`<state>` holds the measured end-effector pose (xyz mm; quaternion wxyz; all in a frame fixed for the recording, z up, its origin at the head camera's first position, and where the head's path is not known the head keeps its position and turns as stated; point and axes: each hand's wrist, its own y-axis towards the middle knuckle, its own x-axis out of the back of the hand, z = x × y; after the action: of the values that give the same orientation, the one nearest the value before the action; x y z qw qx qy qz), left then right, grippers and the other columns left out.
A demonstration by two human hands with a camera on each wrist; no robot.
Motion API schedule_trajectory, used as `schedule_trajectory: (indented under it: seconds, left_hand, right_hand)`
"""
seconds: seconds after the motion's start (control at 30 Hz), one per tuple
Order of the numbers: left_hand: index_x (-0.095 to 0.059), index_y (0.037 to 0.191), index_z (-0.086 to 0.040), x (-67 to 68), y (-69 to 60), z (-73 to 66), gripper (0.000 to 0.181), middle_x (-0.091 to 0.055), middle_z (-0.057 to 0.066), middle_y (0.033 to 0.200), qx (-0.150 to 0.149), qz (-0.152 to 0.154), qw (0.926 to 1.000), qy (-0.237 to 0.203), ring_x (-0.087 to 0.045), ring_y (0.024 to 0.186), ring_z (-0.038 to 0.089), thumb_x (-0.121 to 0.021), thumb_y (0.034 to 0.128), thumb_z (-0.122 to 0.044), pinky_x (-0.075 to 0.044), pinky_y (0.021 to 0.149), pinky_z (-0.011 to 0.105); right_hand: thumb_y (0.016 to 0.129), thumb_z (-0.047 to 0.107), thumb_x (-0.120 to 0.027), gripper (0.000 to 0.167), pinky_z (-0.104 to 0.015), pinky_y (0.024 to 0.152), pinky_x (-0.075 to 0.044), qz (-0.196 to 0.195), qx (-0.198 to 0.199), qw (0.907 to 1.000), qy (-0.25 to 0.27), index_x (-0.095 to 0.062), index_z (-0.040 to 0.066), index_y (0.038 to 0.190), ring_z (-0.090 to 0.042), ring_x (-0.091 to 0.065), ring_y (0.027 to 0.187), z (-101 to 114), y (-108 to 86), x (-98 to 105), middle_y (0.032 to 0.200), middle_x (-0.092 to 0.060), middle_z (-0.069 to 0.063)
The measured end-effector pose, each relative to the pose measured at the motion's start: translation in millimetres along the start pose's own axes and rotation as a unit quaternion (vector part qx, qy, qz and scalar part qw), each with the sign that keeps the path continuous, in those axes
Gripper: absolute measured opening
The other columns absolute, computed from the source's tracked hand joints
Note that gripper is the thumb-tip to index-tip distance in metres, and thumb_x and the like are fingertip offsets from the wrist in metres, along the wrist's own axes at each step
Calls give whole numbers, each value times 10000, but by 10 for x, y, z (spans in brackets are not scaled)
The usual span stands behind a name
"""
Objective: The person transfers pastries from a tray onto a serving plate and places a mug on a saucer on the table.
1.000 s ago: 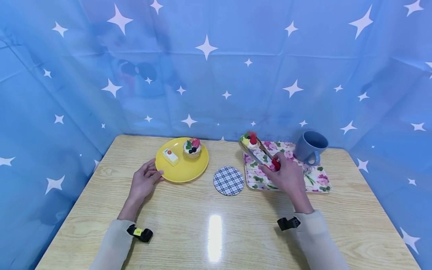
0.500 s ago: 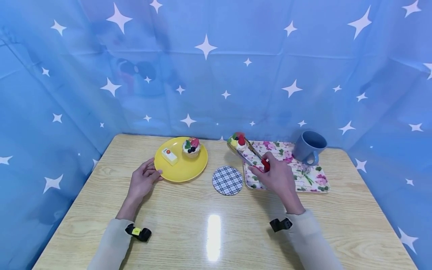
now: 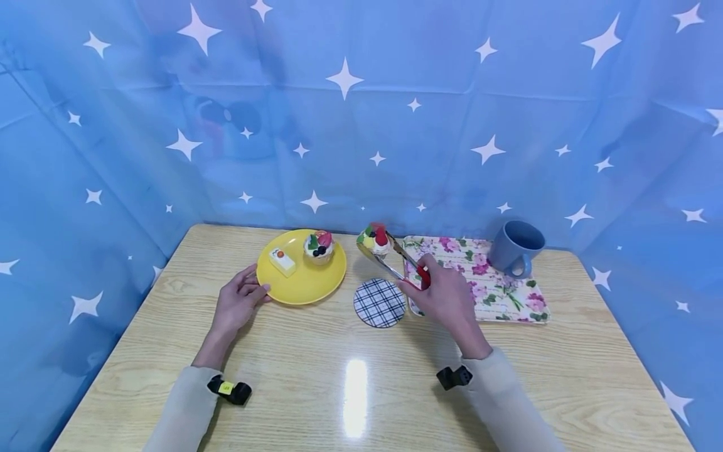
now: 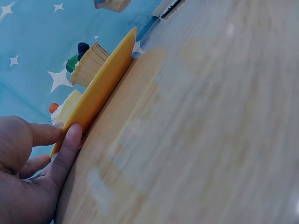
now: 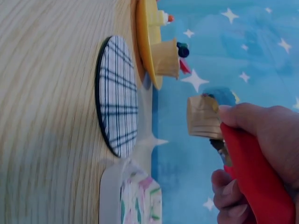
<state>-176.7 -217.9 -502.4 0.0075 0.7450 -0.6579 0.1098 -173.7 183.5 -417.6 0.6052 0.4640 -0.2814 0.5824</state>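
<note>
Pinching one cupcake, tongs hover near two cakes.

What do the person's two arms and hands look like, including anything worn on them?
Both the left hand and right hand are bare, without gloves. The left sleeve and right sleeve are long, plain and pale grey. At each cuff sits a small, black, blocky camera; the left camera carries a yellow label, while none shows on the right camera. No cables are visible.
</note>
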Motion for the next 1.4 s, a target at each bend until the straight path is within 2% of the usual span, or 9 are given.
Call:
schedule_trajectory:
  seconds: [0.3,0.53,0.87,1.4]
  left_hand:
    - [-348,1605,-138,7,2,29,658,-549,135,1239,62,-23,10000,66,-661,899,19,-647,1019,-111,-670,858,229]
    - [-349,1605,-145,-5,11,34,659,-546,142,1256,56,-9,10000,50,-657,908,11,-648,1018,-111,-670,860,230]
    - [-345,1605,-133,-5,-2,10,658,-550,150,1251,47,-46,9998,167,-660,892,10,-645,1020,-111,-668,854,220]
    - [-328,1614,-145,0,5,14,660,-545,162,1277,97,-47,9997,211,-660,901,7,-632,1029,-116,-665,860,215]
  right_hand:
    - [838,521,-812,473,-241,402,-269,81,176,9997,145,-603,133,1009,-157,-384,484,169,9,-89,584,-492,0]
    - [840,538,-805,446,-233,377,-284,228,100,9995,210,-582,183,993,-159,-403,487,291,16,-132,598,-506,13]
    - [860,534,-794,460,-220,385,-253,225,497,9978,366,-604,156,1042,-124,-354,476,486,33,-214,572,-457,29]
    - [858,516,-807,445,-199,393,-230,374,875,9943,487,-608,161,1037,-98,-347,460,722,28,-336,560,-432,37]
